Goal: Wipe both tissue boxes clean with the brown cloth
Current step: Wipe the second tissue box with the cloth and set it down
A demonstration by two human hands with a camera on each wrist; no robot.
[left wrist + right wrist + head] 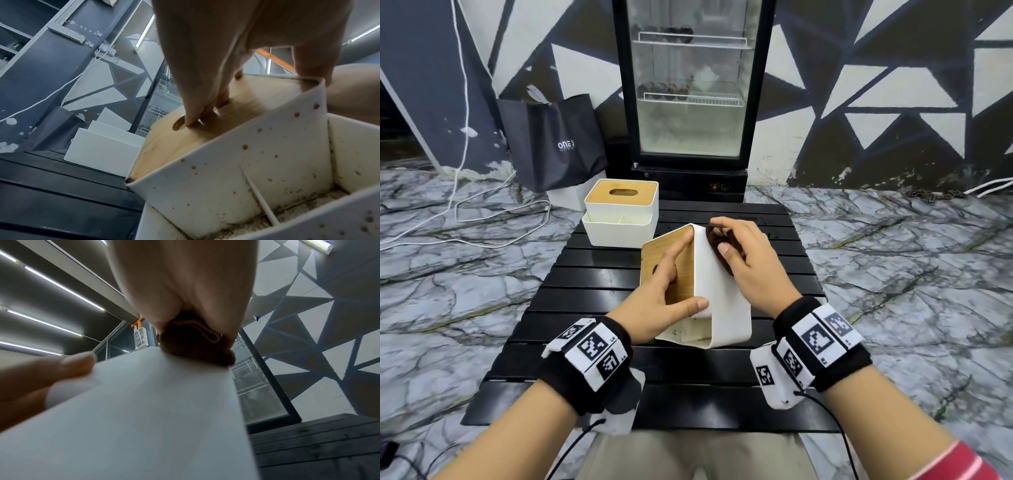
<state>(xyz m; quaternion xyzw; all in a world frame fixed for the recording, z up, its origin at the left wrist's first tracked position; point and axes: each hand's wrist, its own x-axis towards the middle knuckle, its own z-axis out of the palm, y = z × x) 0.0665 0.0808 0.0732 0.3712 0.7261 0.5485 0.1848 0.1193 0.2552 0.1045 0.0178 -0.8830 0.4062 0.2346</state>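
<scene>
The near tissue box [719,298] lies tipped on its side on the black slatted table [585,308], its wooden lid [654,251] facing left. My left hand [674,277] grips it, fingers on the lid and thumb over the white edge; in the left wrist view fingertips [191,120] reach into the lid's slot and the box's white compartment [226,170] shows brown spots. My right hand [743,257] holds the bunched brown cloth [717,236] pressed on the box's upturned white side at its far end; the right wrist view shows the cloth [193,345] on that side [154,410]. The second tissue box [619,205] stands upright at the table's back left.
A glass-door fridge [691,102] stands just behind the table. A black bag [551,144] leans on the wall at the left, with white cables [482,212] across the marble floor. The table's near slats in front of the box are bare.
</scene>
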